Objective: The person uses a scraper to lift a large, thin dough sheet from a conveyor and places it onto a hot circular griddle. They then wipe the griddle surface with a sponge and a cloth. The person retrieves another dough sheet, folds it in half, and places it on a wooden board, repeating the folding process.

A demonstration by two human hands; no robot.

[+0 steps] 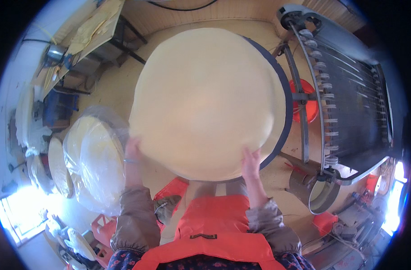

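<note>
While both hands, left hand (132, 150) and right hand (250, 163), grip it, fingers clamping its rim, one big smooth round cream sheet (205, 99) sags softly.

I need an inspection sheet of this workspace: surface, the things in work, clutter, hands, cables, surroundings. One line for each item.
Surface: round dark-rimmed board, almost fully covered.
Things in work: large pale round sheet lying on the board.
Clutter: stack of round sheets under clear plastic at the left; orange crates below it.
Hands: left hand and right hand both at the sheet's near edge, grip not clear.
Cables: black cable along the top wall.
Surroundings: conveyor rack with rollers and wires at the right; metal bucket; cluttered table.
</note>
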